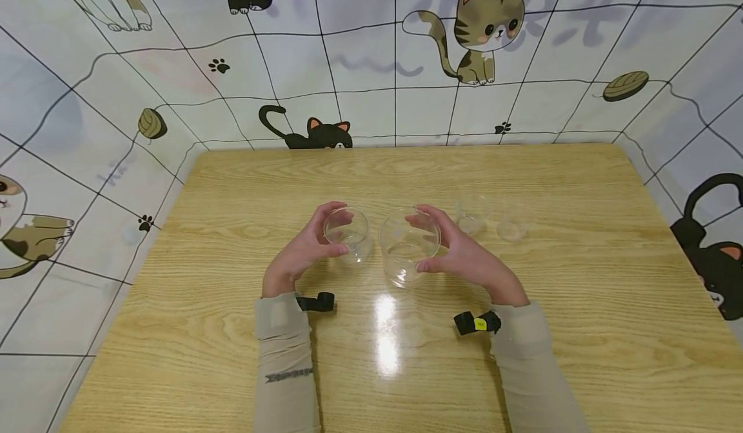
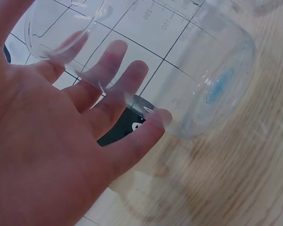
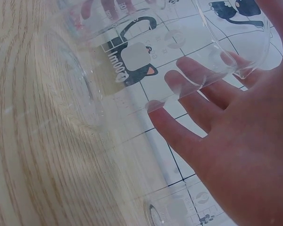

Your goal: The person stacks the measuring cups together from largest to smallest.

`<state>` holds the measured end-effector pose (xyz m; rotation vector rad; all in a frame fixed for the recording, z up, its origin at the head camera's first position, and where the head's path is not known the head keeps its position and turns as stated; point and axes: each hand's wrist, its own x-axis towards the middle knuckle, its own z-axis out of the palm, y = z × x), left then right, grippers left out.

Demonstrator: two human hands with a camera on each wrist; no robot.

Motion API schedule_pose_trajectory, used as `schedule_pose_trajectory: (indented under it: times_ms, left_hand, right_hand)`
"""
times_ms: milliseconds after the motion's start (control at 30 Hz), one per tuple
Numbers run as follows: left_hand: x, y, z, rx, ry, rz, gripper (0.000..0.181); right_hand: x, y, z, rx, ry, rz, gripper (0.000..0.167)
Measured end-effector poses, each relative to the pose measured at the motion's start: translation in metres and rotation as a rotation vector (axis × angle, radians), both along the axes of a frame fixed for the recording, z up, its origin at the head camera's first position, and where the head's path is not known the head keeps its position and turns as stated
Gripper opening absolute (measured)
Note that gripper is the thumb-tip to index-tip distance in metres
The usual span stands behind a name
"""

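Left hand (image 1: 306, 244) grips small beaker (image 1: 355, 242); right hand (image 1: 464, 252) grips large beaker (image 1: 402, 252). Marking "200" (image 2: 146, 14) reads in left wrist view only.

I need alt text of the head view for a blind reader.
A person's left grip holds a small clear beaker, the right grip a larger one, side by side at a wooden table. Two more clear vessels stand further right; cats decorate the backdrop.

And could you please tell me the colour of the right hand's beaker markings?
The markings look white, clearest in the right wrist view.
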<state>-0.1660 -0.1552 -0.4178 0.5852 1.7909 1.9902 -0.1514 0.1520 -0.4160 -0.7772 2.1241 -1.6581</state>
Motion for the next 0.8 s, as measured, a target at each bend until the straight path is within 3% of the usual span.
schedule_pose_trajectory:
  times_ms: [200, 267, 500, 800]
  left_hand:
    - [0.001, 0.001, 0.005, -0.095, 0.021, 0.011, 0.078]
    - [0.001, 0.002, 0.006, -0.091, 0.022, 0.010, 0.078]
    - [0.000, 0.002, 0.003, -0.021, 0.049, -0.012, 0.075]
    - [0.000, 0.004, 0.005, -0.065, 0.020, 0.018, 0.074]
  right_hand:
    - [0.000, 0.000, -0.001, 0.003, -0.011, -0.004, 0.088]
    - [0.000, -0.001, 0.000, -0.005, -0.008, 0.000, 0.088]
    - [0.010, -0.007, 0.027, -0.014, -0.041, -0.001, 0.088]
    - [0.012, -0.009, 0.033, 0.005, -0.050, -0.024, 0.086]
